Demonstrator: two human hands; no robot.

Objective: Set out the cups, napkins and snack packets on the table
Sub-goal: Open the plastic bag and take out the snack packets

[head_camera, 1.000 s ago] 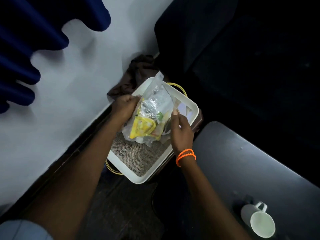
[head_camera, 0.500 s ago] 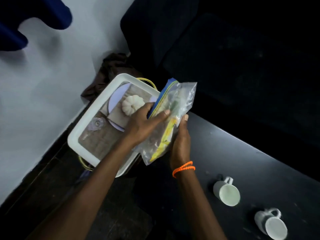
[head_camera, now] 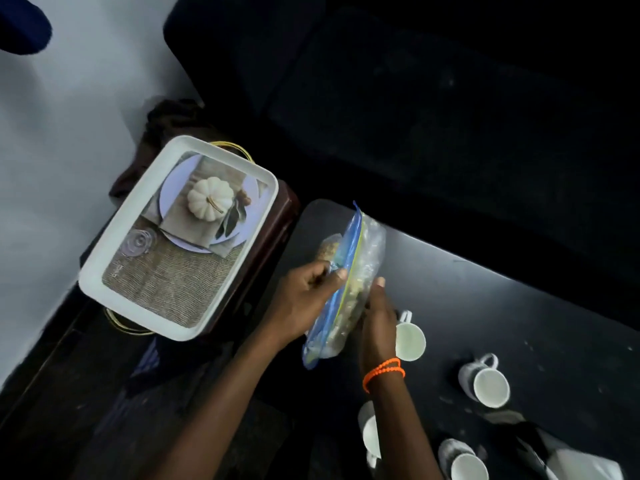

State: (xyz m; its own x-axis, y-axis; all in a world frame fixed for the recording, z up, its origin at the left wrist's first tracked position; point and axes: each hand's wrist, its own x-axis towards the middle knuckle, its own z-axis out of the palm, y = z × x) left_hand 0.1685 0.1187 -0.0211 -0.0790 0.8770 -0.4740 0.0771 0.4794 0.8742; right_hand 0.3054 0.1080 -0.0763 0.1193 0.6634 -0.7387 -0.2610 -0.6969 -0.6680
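Bag gripped between left hand and right hand above worktop; four cups stand nearby.

The dark table carries four white cups and a white folded napkin.

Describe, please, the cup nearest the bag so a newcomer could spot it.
On the black table, four white cups stand right of the tray. The nearest cup sits beside the right hand, partly hidden by it, unlike the rest.
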